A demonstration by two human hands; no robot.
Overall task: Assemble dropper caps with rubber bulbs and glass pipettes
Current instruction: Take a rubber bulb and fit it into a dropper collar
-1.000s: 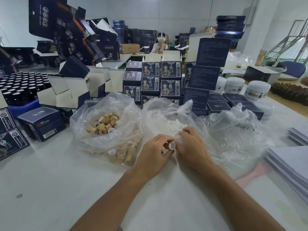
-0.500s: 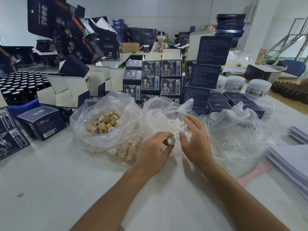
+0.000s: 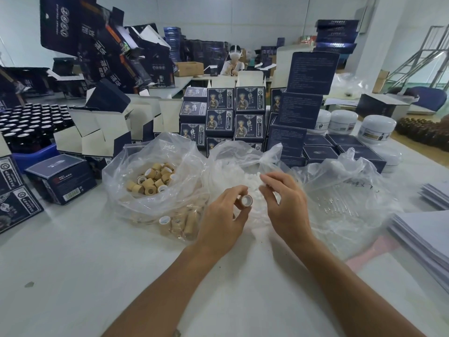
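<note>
Packing workshop; stacked navy cartons (image 3: 247, 102); cream jars (image 3: 376, 128); bottle tray (image 3: 31, 122); masked worker (image 3: 233, 64) behind

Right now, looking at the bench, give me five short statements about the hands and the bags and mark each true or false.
1. The left hand pinches a tan dropper cap. True.
2. The right hand is pressed flat on the table. False: it hovers over the bag of white bulbs, its fingers loosely curled.
3. The bag of tan caps lies left of the bag of white bulbs. True.
4. The bag of glass pipettes lies at the far left. False: it lies right of the right hand.
5. The held cap's open end shows a white lining. True.
</note>
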